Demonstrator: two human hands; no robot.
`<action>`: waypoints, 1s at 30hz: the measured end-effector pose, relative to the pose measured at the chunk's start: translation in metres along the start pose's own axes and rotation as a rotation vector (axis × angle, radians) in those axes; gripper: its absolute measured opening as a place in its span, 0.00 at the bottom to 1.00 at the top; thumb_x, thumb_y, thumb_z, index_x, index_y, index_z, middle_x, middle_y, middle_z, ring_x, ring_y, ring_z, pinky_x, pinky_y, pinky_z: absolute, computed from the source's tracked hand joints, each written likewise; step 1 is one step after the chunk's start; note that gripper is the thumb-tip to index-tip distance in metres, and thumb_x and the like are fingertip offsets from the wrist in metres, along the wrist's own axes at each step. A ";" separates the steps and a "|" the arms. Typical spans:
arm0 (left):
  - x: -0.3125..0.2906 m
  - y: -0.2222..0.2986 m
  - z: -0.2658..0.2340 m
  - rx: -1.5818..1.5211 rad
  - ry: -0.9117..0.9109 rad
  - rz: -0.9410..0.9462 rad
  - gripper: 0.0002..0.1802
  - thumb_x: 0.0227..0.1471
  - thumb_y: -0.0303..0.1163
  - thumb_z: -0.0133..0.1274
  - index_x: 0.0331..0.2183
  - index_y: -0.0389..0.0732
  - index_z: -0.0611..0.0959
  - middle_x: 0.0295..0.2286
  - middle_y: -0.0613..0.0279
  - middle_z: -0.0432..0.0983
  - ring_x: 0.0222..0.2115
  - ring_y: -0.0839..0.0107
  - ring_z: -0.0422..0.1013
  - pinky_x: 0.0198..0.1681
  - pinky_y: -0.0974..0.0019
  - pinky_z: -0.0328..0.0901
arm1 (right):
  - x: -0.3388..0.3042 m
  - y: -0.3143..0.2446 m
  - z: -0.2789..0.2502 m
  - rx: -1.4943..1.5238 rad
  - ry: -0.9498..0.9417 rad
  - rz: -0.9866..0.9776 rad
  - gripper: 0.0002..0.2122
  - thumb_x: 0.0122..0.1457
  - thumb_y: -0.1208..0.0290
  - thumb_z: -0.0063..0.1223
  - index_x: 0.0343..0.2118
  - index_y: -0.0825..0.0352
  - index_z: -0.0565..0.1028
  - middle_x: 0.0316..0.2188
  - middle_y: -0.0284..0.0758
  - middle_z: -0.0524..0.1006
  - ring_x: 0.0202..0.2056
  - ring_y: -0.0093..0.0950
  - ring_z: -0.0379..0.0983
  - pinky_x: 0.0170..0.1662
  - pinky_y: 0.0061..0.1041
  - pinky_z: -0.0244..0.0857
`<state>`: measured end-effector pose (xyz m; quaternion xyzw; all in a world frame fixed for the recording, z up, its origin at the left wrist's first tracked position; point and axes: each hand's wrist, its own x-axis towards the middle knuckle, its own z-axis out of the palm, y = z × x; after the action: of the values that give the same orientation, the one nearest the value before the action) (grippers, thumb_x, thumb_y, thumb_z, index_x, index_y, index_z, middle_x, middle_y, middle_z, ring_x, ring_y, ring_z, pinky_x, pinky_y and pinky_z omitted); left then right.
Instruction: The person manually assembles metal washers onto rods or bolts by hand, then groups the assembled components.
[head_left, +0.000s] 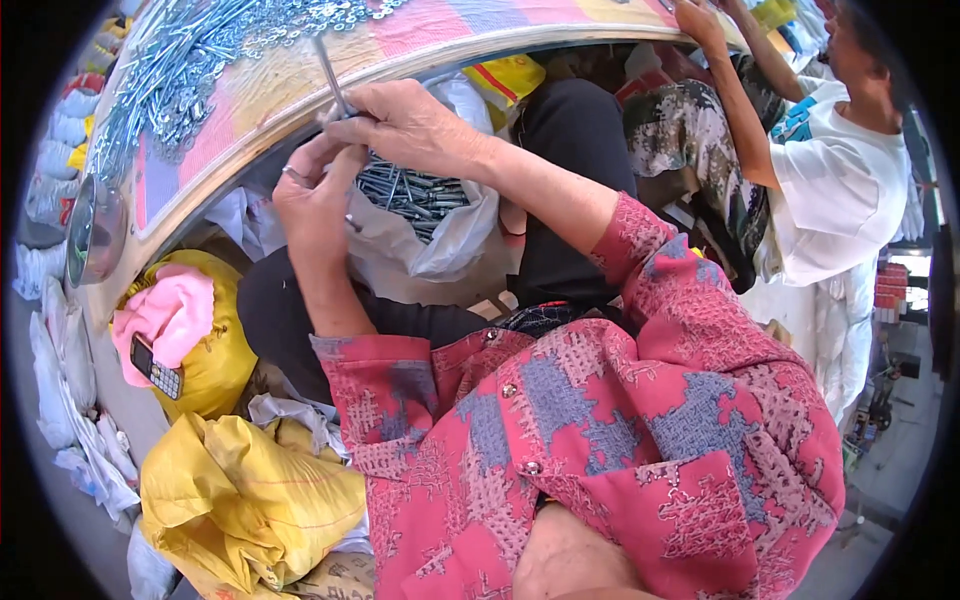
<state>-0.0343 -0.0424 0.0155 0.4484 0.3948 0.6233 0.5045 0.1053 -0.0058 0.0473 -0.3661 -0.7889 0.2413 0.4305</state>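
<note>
- Right hand (pixel 400 120): fingers pinched around the near end of a long, slim, silver metal rod (pixel 328 70).
- Left hand (pixel 318 195): fingers curled close beside; I cannot tell whether they grip the rod too.
- The rod's long axis runs far and slightly left from the fingertips; the right hand looks nearer to it.

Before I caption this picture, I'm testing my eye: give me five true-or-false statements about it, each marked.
1. The right hand is at one end of a metal rod. True.
2. The left hand is far from the right. False: they are close together.
3. Silvery fasteners lie on the table. True.
4. The pink cloth lies on the floor. False: it lies on a yellow bag.
5. The white plastic bag holds only cloth. False: metal bolts are in it.
</note>
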 end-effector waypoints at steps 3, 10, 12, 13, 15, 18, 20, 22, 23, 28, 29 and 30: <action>0.008 0.002 -0.027 0.068 0.030 -0.193 0.22 0.49 0.32 0.60 0.45 0.32 0.75 0.32 0.64 0.77 0.22 0.88 0.64 0.18 0.83 0.51 | -0.023 0.034 0.001 -0.301 -0.171 0.151 0.16 0.55 0.59 0.53 0.30 0.71 0.73 0.25 0.48 0.74 0.29 0.45 0.72 0.32 0.37 0.64; 0.002 -0.009 0.007 0.056 -0.053 -0.306 0.37 0.58 0.54 0.45 0.56 0.33 0.64 0.30 0.67 0.75 0.17 0.88 0.57 0.17 0.83 0.50 | -0.034 0.020 -0.018 -0.167 -0.046 0.173 0.15 0.52 0.58 0.56 0.31 0.68 0.76 0.25 0.47 0.75 0.30 0.46 0.74 0.33 0.38 0.67; 0.005 -0.017 0.014 0.012 -0.195 -0.334 0.44 0.57 0.62 0.38 0.59 0.33 0.58 0.29 0.69 0.72 0.17 0.88 0.57 0.16 0.82 0.49 | -0.033 0.008 -0.019 0.027 -0.081 0.147 0.12 0.52 0.63 0.55 0.29 0.69 0.75 0.24 0.46 0.76 0.28 0.45 0.75 0.32 0.37 0.67; 0.005 -0.020 0.034 -0.028 -0.079 -0.349 0.44 0.57 0.63 0.37 0.59 0.33 0.58 0.29 0.69 0.72 0.17 0.86 0.58 0.16 0.80 0.49 | -0.034 0.016 -0.012 -0.048 -0.087 0.142 0.11 0.51 0.67 0.54 0.27 0.71 0.73 0.23 0.48 0.76 0.28 0.44 0.75 0.32 0.37 0.67; 0.014 -0.013 0.049 -0.078 -0.122 -0.407 0.44 0.57 0.62 0.38 0.59 0.33 0.58 0.26 0.69 0.69 0.16 0.85 0.58 0.16 0.79 0.49 | -0.034 0.021 -0.022 0.062 0.008 0.200 0.11 0.51 0.69 0.54 0.25 0.74 0.71 0.21 0.48 0.75 0.24 0.41 0.75 0.29 0.34 0.67; 0.026 0.001 0.073 -0.159 -0.154 -0.404 0.37 0.59 0.58 0.38 0.54 0.34 0.64 0.23 0.69 0.69 0.16 0.84 0.58 0.15 0.79 0.50 | -0.016 0.025 -0.055 0.146 0.059 0.208 0.11 0.53 0.68 0.54 0.25 0.74 0.71 0.18 0.43 0.74 0.21 0.32 0.75 0.26 0.30 0.67; 0.030 -0.001 0.079 -0.242 -0.156 -0.402 0.33 0.60 0.55 0.39 0.51 0.34 0.69 0.22 0.69 0.69 0.15 0.84 0.58 0.15 0.79 0.49 | -0.001 0.034 -0.076 0.213 0.105 0.215 0.12 0.54 0.68 0.53 0.26 0.75 0.72 0.17 0.40 0.74 0.20 0.26 0.74 0.25 0.27 0.67; 0.027 -0.024 0.066 0.041 -0.331 -0.400 0.22 0.61 0.46 0.42 0.39 0.34 0.77 0.17 0.70 0.67 0.12 0.84 0.55 0.13 0.79 0.47 | 0.016 0.055 -0.096 0.129 0.121 0.348 0.16 0.50 0.62 0.54 0.24 0.76 0.74 0.14 0.47 0.72 0.20 0.35 0.74 0.26 0.34 0.66; 0.025 -0.027 0.060 0.046 -0.333 -0.401 0.22 0.61 0.46 0.42 0.39 0.34 0.77 0.17 0.70 0.67 0.12 0.84 0.55 0.13 0.79 0.47 | 0.024 0.063 -0.105 0.126 0.012 0.377 0.18 0.53 0.60 0.51 0.25 0.75 0.74 0.17 0.46 0.73 0.21 0.35 0.73 0.28 0.34 0.66; 0.026 -0.031 0.048 -0.188 -0.345 -0.558 0.16 0.61 0.38 0.46 0.30 0.34 0.77 0.11 0.76 0.56 0.10 0.86 0.48 0.12 0.78 0.44 | 0.094 0.180 -0.161 -0.809 0.393 0.295 0.11 0.53 0.64 0.49 0.34 0.64 0.78 0.30 0.45 0.77 0.35 0.40 0.76 0.35 0.39 0.70; 0.028 -0.031 0.048 -0.190 -0.343 -0.556 0.17 0.61 0.39 0.45 0.30 0.34 0.77 0.11 0.77 0.54 0.10 0.87 0.47 0.12 0.78 0.42 | 0.106 0.212 -0.176 -0.976 0.345 0.344 0.11 0.51 0.66 0.49 0.33 0.65 0.78 0.29 0.44 0.78 0.34 0.40 0.77 0.35 0.39 0.70; 0.031 -0.031 0.047 -0.192 -0.330 -0.561 0.17 0.61 0.39 0.45 0.30 0.34 0.77 0.11 0.77 0.54 0.10 0.87 0.47 0.12 0.78 0.42 | 0.113 0.231 -0.185 -1.141 0.295 0.388 0.10 0.49 0.68 0.50 0.33 0.66 0.78 0.29 0.42 0.79 0.33 0.40 0.77 0.35 0.38 0.70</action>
<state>0.0167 -0.0047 0.0042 0.3677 0.3550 0.4137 0.7534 0.3080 0.2376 0.0384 -0.7048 -0.6448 -0.1979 0.2198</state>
